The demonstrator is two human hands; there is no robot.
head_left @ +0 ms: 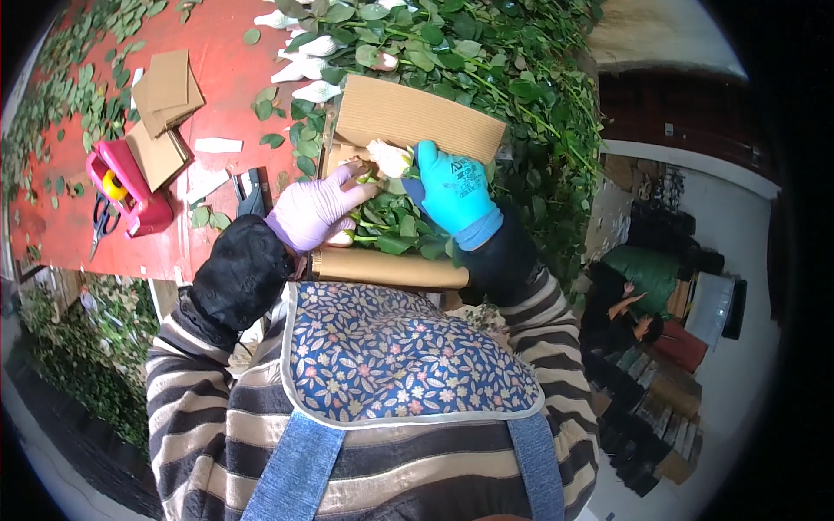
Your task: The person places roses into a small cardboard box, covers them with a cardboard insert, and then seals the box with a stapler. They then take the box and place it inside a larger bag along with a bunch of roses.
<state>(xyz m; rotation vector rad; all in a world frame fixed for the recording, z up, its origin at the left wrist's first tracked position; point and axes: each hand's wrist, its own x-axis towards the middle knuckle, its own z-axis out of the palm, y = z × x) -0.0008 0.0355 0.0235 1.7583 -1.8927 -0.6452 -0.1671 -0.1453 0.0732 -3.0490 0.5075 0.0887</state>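
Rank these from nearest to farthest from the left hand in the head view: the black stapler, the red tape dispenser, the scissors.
From the left hand:
1. Black stapler, just to its left on the red table.
2. Red tape dispenser, farther left.
3. Scissors, beyond the dispenser, near the table's left end.

Ribbed matt brown corrugated cardboard sheet [417, 117], smooth rubbery blue glove on right hand [452, 187], thin matt lilac glove on left hand [317, 208], glossy red plastic tape dispenser [130, 187] at nine o'clock, smooth red counter [226, 78], floral cloth apron [391, 356]
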